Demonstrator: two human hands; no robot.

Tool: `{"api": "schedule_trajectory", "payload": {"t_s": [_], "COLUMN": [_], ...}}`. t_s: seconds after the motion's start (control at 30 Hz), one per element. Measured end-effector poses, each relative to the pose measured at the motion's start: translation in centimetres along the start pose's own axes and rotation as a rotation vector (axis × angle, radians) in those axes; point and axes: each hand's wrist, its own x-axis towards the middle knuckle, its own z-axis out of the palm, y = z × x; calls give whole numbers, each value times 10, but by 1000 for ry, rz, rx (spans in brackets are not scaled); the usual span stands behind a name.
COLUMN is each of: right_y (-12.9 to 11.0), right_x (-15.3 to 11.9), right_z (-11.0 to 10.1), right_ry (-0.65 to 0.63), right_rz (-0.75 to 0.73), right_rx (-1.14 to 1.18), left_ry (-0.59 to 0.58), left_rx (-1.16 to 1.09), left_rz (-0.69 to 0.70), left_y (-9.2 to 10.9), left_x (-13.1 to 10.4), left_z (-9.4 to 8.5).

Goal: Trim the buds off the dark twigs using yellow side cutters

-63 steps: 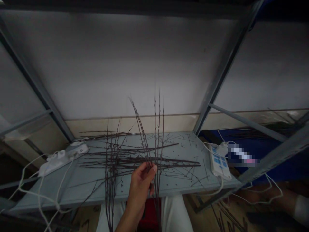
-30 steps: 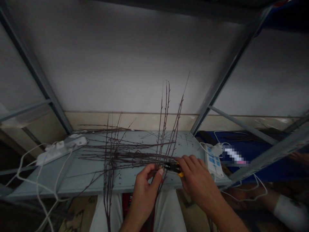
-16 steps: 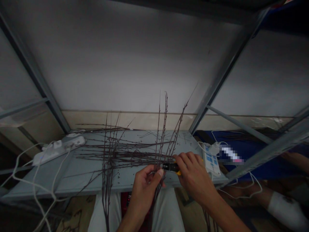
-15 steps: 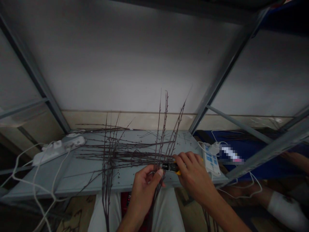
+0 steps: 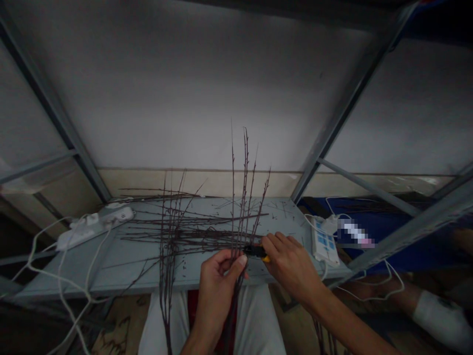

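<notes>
Between the thumb and fingers of my left hand [image 5: 219, 281] is a bundle of thin dark twigs [image 5: 244, 197], upright, with tips fanning out above and stems running down toward my lap. My right hand [image 5: 291, 266] is closed around pliers [image 5: 254, 251] with black jaws and yellow on the handles. The jaws meet the twigs just above my left thumb; what lies between them is too small to make out. More twigs [image 5: 210, 239] lie crosswise on the grey shelf behind my hands. Another upright bunch [image 5: 166, 276] leans over the shelf edge on the left.
A white power strip [image 5: 86, 229] with looping white cables lies on the left of the grey shelf [image 5: 136, 278]. Another power strip [image 5: 325, 246] sits at its right end. Metal posts [image 5: 345, 118] frame the shelf. Another person's arm [image 5: 391, 291] shows at the lower right.
Both hands have shifted slightly left with the twigs and pliers. The twig tips have swung left and stand more upright. The view has moved a little.
</notes>
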Motion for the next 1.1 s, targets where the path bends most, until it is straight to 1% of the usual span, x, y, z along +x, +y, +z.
{"api": "schedule_trajectory", "payload": {"t_s": [0.1,0.2,0.3,0.4,0.5,0.6,0.73,0.83,0.97,1.1], "right_y": [1,0,-8,-23,-37,-45,-45,-45,-47,-48], "right_x": [1,2,4,4,6,11,14,10,1,-5], "right_z": [4,6,4,-1,-5,-5,0,5,12,12], "right_ry": [-46,-91,-43,35,81,91,118,118,95,94], "right_rz": [65,192,392,608,705,748,814,831,839,825], "right_rx": [106,318,665,1025,1247,1353,1455,1493,1524,1523], "left_ry": [24,47,69,46,-14,-42,-57,-56,-85,-111], "left_rx": [-17,-25,-28,-38,-55,-108,-241,-263,-264,-297], "left_rz": [-24,-54,-71,-74,-32,-23,-97,-110,-112,-129], "left_y": [2,2,0,-3,-7,-13,-16,-15,-16,-20], "left_x": [-1,1,3,4,4,2,1,2,2,0], "left_z": [2,2,1,1,1,-1,-7,-13,-22,-24]}}
